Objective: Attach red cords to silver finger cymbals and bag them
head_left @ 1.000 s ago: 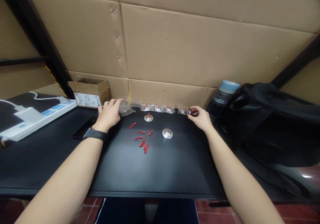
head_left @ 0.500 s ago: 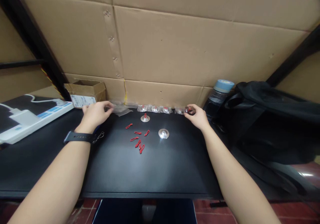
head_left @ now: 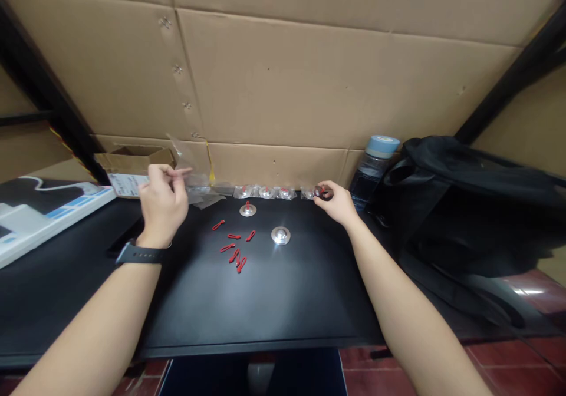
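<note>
My left hand point(head_left: 163, 198), with a dark watch band at the wrist, is raised and pinches a thin clear plastic bag point(head_left: 182, 159). At the back right, my right hand point(head_left: 338, 203) has thumb and fingers closed around a small dark brown object point(head_left: 326, 192), mostly hidden. A clear-wrapped metal disc point(head_left: 309, 192) lies against those fingertips. Closer in, one domed metal disc, like a finger cymbal, carries a red cord loop point(head_left: 247, 206); another bare metal disc point(head_left: 280, 236) sits to its right. Several loose red cord loops point(head_left: 227, 247) are scattered on the black table point(head_left: 265, 307).
Several wrapped discs point(head_left: 266, 192) line the cardboard wall point(head_left: 283, 89), beside more clear bags point(head_left: 204, 197). An open carton point(head_left: 132, 160) and a white power strip point(head_left: 57, 222) stand left. A blue-lidded bottle point(head_left: 374, 166) and a black bag point(head_left: 469, 207) occupy the right.
My left hand has risen from the bags at the back, lifting one clear bag upward. My right hand stays by the wrapped disc. The whole view has shifted slightly.
</note>
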A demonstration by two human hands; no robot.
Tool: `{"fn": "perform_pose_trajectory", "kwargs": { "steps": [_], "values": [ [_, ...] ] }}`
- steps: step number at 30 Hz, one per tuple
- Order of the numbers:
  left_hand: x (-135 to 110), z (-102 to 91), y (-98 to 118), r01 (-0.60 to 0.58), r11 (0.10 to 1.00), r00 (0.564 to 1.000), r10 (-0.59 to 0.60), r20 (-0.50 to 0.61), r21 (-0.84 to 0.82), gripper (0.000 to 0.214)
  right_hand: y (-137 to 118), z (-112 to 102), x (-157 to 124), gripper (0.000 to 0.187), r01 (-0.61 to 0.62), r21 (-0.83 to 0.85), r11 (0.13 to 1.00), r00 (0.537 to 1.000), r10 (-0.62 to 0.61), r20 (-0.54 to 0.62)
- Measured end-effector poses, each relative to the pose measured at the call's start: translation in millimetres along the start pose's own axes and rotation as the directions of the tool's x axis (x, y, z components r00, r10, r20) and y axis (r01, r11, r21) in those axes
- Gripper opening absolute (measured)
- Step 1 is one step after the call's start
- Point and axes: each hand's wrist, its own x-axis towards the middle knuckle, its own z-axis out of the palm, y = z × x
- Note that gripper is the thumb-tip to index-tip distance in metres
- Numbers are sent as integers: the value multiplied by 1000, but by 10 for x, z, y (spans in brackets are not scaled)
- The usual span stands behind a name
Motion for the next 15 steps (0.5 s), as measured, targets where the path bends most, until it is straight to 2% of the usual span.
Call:
{"fn": "perform_pose_trajectory", "kwargs": {
  "steps": [1,2,3,4,6,7,8,10,12,13,15],
  "values": [
    [-49,17,92,-14,999,998,12,-64,-33,26,-2,7,-1,37,5,3,1000,1000,-5,-2],
    [-112,42,201,-57,997,996,54,-66,-53,23,-5,14,-1,37,11,8,1000,1000,-11,-3],
    [-186,77,326,-128,990,992,128,-5,-50,19,-7,20,-3,36,17,16,1000,1000,-17,-4],
    [-268,121,462,-237,970,965,240,102,-47,15,-10,26,-4,36,22,26,999,1000,-22,-5],
    [-432,234,746,-479,875,828,476,296,-65,16,-18,32,-8,35,27,45,999,1000,-26,-8],
    [-503,298,881,-553,829,764,545,345,-84,18,-22,31,-11,34,29,54,998,1000,-28,-12],
    [-559,365,1006,-595,798,731,588,345,-98,20,-28,28,-13,34,31,61,998,999,-30,-18],
    [-618,499,1206,-664,739,659,652,375,-118,21,-41,16,-21,34,31,70,997,999,-29,-30],
    [-607,628,1325,-700,708,616,667,420,-97,21,-55,3,-32,34,23,79,997,999,-20,-42],
    [-584,691,1353,-700,710,611,652,449,-78,21,-63,-1,-40,34,15,84,996,999,-11,-50],
    [-528,810,1349,-645,762,638,577,509,-56,20,-78,2,-59,35,-1,93,996,998,7,-65]
  ]
}}
